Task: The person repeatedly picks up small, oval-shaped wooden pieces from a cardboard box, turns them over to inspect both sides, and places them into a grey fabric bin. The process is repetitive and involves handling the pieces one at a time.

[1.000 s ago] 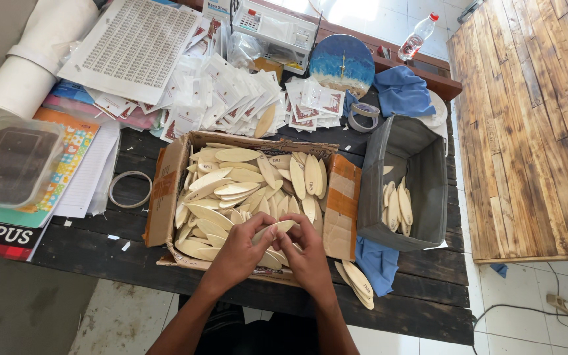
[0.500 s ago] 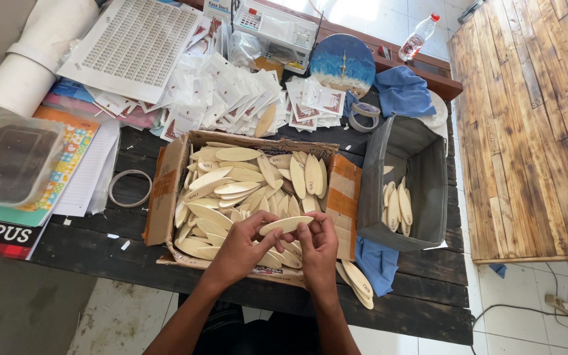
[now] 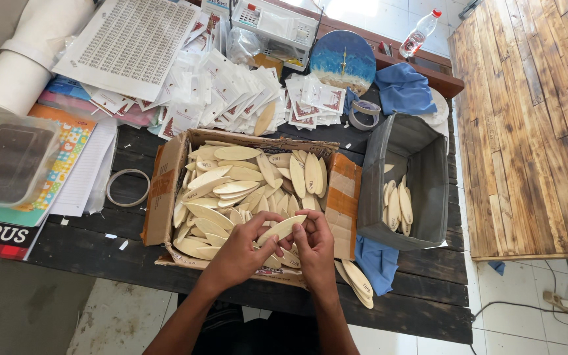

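Both my hands meet over the near edge of an open cardboard box filled with several pale, leaf-shaped wooden pieces. My left hand and my right hand together hold one such wooden piece, tilted, by its two ends. The box rests on a dark wooden table. To its right stands a grey fabric bin with several more of the same wooden pieces inside.
Small white packets lie piled behind the box. A tape ring and a lidded plastic tub sit at left, blue cloths and a round blue plaque at back. A few wooden pieces lie near the front edge.
My hands have lifted one wooden piece out of the pile and now hold it higher, tilted between the fingers of both hands.
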